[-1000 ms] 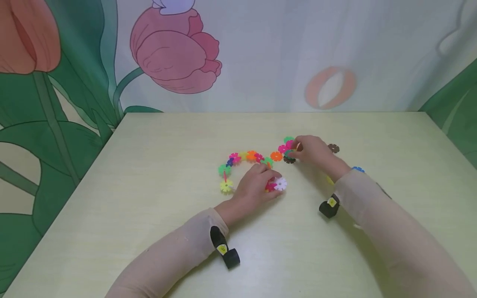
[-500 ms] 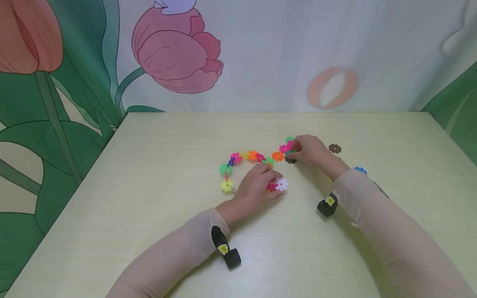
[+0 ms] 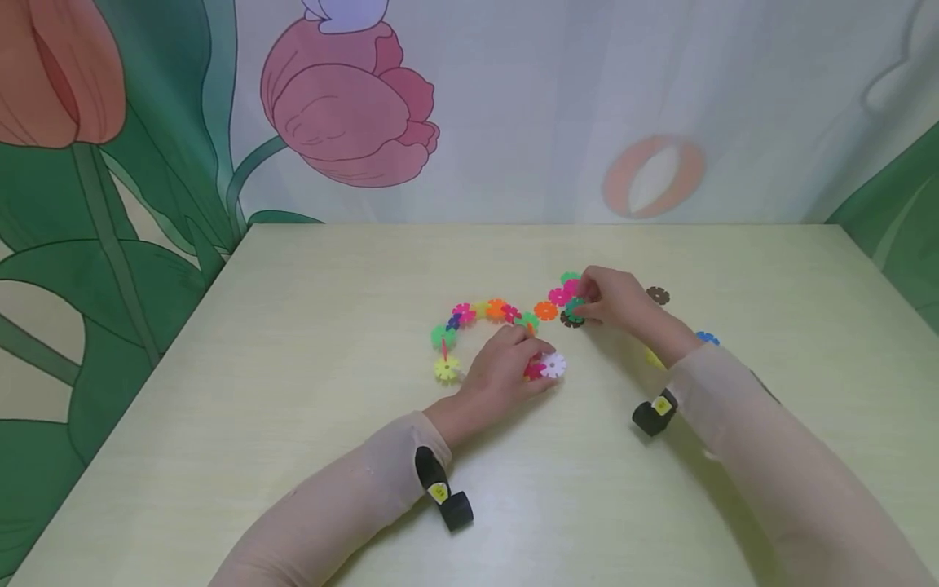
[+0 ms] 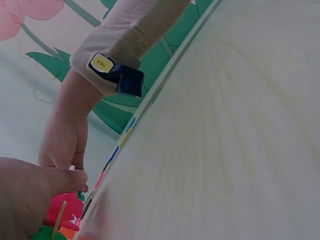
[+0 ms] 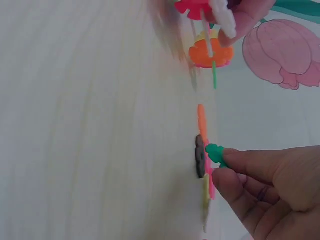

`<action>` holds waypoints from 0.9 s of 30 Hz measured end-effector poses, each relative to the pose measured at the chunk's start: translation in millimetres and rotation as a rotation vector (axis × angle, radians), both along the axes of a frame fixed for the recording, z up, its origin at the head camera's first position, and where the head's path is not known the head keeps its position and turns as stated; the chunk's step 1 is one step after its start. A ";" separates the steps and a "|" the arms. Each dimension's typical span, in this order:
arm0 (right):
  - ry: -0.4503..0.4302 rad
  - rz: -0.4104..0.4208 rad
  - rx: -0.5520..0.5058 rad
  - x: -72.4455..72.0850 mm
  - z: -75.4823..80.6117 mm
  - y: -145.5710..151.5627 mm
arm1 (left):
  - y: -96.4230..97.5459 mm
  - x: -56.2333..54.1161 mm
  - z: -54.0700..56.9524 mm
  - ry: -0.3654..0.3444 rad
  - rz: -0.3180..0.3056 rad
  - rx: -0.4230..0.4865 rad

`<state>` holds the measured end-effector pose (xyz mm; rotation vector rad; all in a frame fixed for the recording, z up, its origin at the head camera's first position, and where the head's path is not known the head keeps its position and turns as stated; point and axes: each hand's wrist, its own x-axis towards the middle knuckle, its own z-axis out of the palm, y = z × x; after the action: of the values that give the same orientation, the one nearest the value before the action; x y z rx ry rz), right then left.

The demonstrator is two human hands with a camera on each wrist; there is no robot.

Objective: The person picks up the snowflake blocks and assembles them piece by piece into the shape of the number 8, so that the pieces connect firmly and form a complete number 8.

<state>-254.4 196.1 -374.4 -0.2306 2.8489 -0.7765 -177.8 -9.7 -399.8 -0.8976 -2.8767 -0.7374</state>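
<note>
A curved chain of colourful plastic snowflake discs lies on the table, running from a yellow disc point(image 3: 446, 370) past a green disc point(image 3: 443, 336) toward the middle. My left hand point(image 3: 499, 371) grips its near end, where a white disc point(image 3: 553, 365) and a pinkish-red disc point(image 3: 534, 372) stick out past the fingers; the hand hides part of the chain. To the right, my right hand point(image 3: 616, 302) pinches a darker green disc point(image 5: 215, 153) between thumb and index finger. Beneath it a brown disc point(image 3: 571, 321) lies beside loose pink discs point(image 3: 559, 297).
An orange disc point(image 3: 545, 311) lies between the chain and the right hand. Behind the right wrist are another brown disc point(image 3: 658, 295), a blue disc point(image 3: 707, 337) and a partly covered yellow disc point(image 3: 654, 358). A floral curtain point(image 3: 513, 106) hangs beyond the table's far edge.
My right hand has picked the darker green disc out of the loose pieces, and more of that disc now shows at the fingertips. The left hand keeps its grip on the chain.
</note>
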 end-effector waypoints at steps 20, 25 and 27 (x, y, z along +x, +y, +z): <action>0.098 0.114 -0.193 83.4 9.3 -0.1 | -2.1 0.1 -1.4 -0.008 0.014 0.012; 0.148 0.142 -0.141 95.9 7.8 -3.9 | -3.1 -1.0 -0.7 -0.003 0.026 0.021; 0.174 0.151 -0.117 99.9 6.7 -6.1 | -3.3 -1.4 -0.8 0.000 0.028 0.024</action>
<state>-154.6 190.0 -367.7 -0.5483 2.9044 -0.9342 -179.2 -13.0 -400.6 -0.8532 -2.8678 -0.7678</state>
